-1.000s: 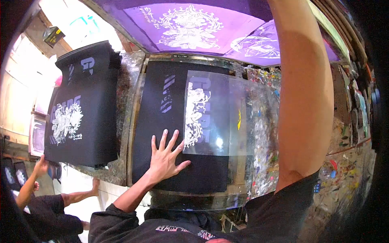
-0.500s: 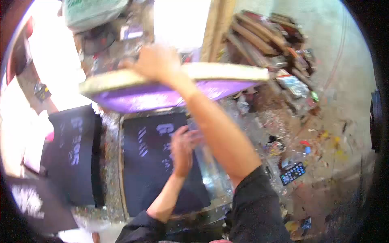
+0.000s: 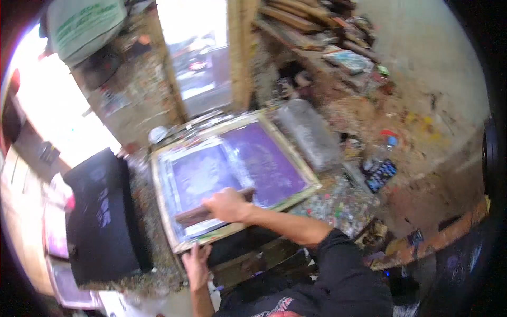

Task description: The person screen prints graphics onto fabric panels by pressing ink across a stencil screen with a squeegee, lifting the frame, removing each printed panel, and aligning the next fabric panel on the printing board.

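Observation:
A wood-framed screen with purple mesh lies flat over a dark cloth, whose edge shows below the frame. My right hand is closed round a long brown squeegee laid across the near part of the mesh. At the frame's near left corner is my left hand, its fingers spread against the frame edge. Pale tape or ink surrounds the left half of the mesh.
A printed black cloth lies on the left. Behind the screen are a white sack and stacked wood strips. A clear plastic container and a phone-like object lie to the right.
The raised screen has come down flat over the dark cloth. My right hand has left the frame's top edge and now holds the squeegee; my left hand has moved from the cloth to the near corner.

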Motion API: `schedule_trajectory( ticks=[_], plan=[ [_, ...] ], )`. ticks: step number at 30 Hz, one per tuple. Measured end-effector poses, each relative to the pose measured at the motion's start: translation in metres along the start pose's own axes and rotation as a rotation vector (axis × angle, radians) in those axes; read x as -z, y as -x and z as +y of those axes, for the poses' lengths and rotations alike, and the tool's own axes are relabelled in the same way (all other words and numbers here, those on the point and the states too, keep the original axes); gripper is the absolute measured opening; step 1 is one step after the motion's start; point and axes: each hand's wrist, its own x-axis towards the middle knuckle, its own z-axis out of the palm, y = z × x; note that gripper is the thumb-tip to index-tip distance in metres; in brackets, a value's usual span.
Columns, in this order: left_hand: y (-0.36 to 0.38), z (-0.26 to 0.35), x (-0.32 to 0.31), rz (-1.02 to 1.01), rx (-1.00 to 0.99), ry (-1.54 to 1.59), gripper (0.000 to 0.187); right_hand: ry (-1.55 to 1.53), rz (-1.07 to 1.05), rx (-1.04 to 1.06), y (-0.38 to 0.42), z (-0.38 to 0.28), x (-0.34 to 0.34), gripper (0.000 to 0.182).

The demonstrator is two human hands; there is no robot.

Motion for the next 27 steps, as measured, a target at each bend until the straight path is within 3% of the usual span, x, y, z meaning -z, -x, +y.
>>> schedule_trajectory(
  ticks=[1, 3, 4, 6, 9, 11, 12, 13, 14, 15, 17, 19, 22, 23, 27],
  plan=[
    [0.011, 0.007, -0.005, 0.038, 0.030, -0.051, 0.040, -0.023, 0.050, -0.021, 0.009, 0.001, -0.007, 0.018],
    [0.013, 0.013, -0.016, 0.006, 0.017, -0.084, 0.039, -0.020, -0.095, -0.044, 0.026, -0.011, 0.005, 0.019],
    [0.012, 0.014, -0.014, 0.039, 0.112, -0.089, 0.038, 0.171, 0.070, 0.071, 0.038, -0.009, -0.018, 0.015],
    [0.012, 0.011, -0.021, 0.085, 0.034, -0.090, 0.039, 0.322, 0.226, 0.230, 0.038, 0.000, -0.040, 0.006],
    [0.005, 0.002, -0.010, 0.056, 0.093, -0.080, 0.037, 0.437, 0.385, 0.254, -0.017, 0.041, -0.052, 0.007],
    [0.004, 0.003, -0.005, 0.016, 0.107, -0.151, 0.042, 0.457, 0.390, 0.265, -0.080, 0.094, -0.066, 0.008],
    [0.004, 0.002, -0.006, 0.021, 0.106, -0.156, 0.042, 0.528, 0.295, 0.172, -0.117, 0.110, -0.055, 0.009],
    [0.003, 0.002, -0.007, 0.045, 0.110, -0.131, 0.042, 0.388, 0.197, 0.124, -0.156, 0.130, -0.046, 0.024],
    [0.001, 0.002, -0.007, 0.069, 0.115, -0.107, 0.042, 0.322, -0.108, -0.071, -0.191, 0.126, -0.012, 0.039],
    [0.001, 0.005, -0.006, 0.076, 0.168, -0.138, 0.041, 0.318, -0.035, 0.082, -0.212, 0.145, -0.011, 0.048],
    [0.001, 0.016, -0.012, 0.080, 0.208, -0.138, 0.041, 0.325, 0.011, 0.018, -0.227, 0.149, -0.019, 0.052],
    [0.005, 0.016, -0.015, 0.102, 0.208, -0.129, 0.042, 0.297, 0.129, -0.077, -0.214, 0.136, -0.032, 0.056],
    [0.005, 0.023, -0.020, 0.142, 0.258, -0.118, 0.038, 0.288, 0.038, -0.073, -0.167, 0.104, -0.032, 0.049],
    [0.002, 0.017, -0.013, 0.079, 0.237, -0.098, 0.039, 0.336, 0.123, -0.044, -0.145, 0.093, -0.038, 0.048],
    [0.003, 0.019, -0.010, 0.034, 0.248, -0.070, 0.041, 0.351, 0.028, 0.021, -0.036, 0.027, -0.040, 0.016]
  ],
)
